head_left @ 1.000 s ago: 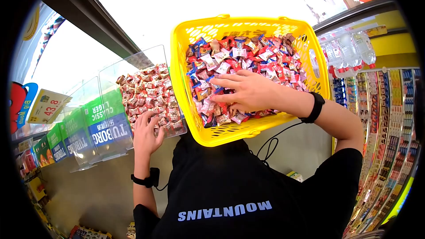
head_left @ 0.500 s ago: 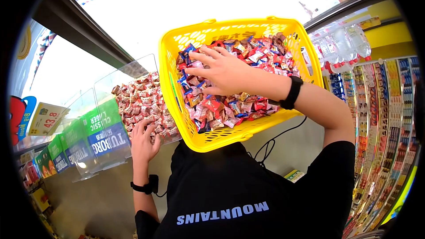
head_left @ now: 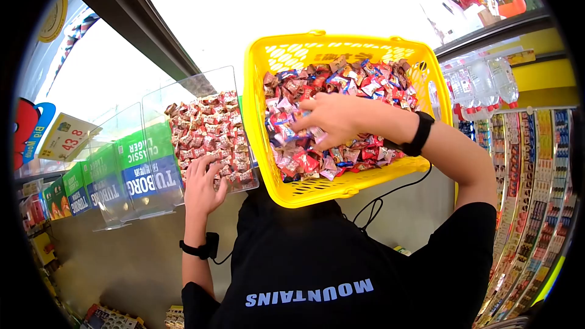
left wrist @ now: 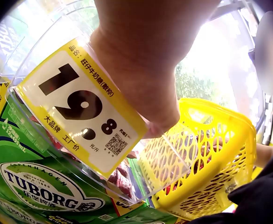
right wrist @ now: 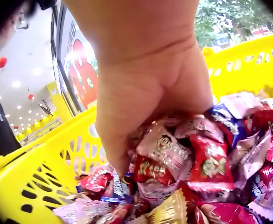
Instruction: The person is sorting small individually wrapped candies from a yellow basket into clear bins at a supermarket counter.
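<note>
In the head view, a yellow plastic basket [head_left: 259,167] holds a heap of wrapped candies [head_left: 365,79] in red, pink, blue and brown. My right hand [head_left: 338,119] is down among them, its fingers bent into the heap. Seen from the right wrist, several pink and red candies [right wrist: 206,163] sit up under the palm, with the thumb down along their left side. My left hand [head_left: 204,189] rests at the front edge of a clear bin [head_left: 152,94], fingers loosely bent over its smaller red-and-white candies [head_left: 207,125]. A price card [left wrist: 80,107] fronts this bin.
Green and blue beer cartons [head_left: 143,164] stand behind and below the clear bins at left. Water bottles [head_left: 481,79] lie to the right of the basket, above packed shelves [head_left: 518,207]. A black cable [head_left: 378,204] hangs below the basket's front edge.
My right hand has swept left over the candies, then back right and down, its spread fingers now bending into the heap. My left hand has stayed at the bin's edge.
</note>
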Tool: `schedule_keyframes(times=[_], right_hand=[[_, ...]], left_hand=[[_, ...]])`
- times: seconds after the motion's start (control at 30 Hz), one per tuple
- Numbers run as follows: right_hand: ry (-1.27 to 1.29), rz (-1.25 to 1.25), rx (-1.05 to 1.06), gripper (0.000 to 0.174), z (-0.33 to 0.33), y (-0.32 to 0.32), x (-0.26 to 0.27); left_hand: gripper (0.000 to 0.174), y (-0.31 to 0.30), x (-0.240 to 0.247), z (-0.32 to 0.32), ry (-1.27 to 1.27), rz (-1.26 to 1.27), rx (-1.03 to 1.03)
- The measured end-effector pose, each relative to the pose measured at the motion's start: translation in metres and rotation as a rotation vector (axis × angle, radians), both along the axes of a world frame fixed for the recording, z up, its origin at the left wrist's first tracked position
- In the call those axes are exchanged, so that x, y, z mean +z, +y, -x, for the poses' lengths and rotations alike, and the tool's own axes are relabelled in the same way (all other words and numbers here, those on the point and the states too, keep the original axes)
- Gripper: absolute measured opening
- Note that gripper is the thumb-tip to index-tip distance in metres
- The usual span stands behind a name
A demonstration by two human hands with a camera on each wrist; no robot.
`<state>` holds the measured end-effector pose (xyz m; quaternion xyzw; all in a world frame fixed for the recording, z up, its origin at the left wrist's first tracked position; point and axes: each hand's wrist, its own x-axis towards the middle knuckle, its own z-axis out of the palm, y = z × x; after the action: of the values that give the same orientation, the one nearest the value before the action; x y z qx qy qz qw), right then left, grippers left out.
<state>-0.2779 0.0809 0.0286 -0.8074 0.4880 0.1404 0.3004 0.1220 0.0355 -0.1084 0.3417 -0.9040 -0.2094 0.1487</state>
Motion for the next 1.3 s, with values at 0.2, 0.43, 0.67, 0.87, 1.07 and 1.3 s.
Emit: schedule_keyframes(times=[0.2, 0.43, 0.67, 0.87, 1.07, 1.3], right_hand=[[0.008, -0.101, 0.108, 0.062, 0.002, 0.032, 0.02], [0.016, -0.228, 0.092, 0.063, 0.007, 0.041, 0.033], [-0.081, -0.338, 0.024, 0.055, 0.016, 0.012, 0.047], [-0.034, -0.05, -0.074, 0.044, 0.04, -0.002, 0.033], [0.265, 0.001, -0.234, 0.065, 0.07, -0.003, 0.026], [0.181, 0.042, -0.33, 0.063, 0.08, 0.017, 0.05]], left_hand=[[0.029, -0.002, -0.002, -0.001, 0.001, 0.0, -0.007], [0.03, -0.001, -0.002, -0.001, -0.011, -0.013, -0.002], [0.028, -0.002, -0.001, -0.001, -0.015, -0.01, -0.005], [0.03, -0.001, -0.002, -0.002, -0.002, -0.012, 0.002], [0.03, -0.002, -0.004, -0.002, -0.004, -0.018, 0.002], [0.03, -0.002, -0.004, -0.002, -0.013, -0.024, 0.0]])
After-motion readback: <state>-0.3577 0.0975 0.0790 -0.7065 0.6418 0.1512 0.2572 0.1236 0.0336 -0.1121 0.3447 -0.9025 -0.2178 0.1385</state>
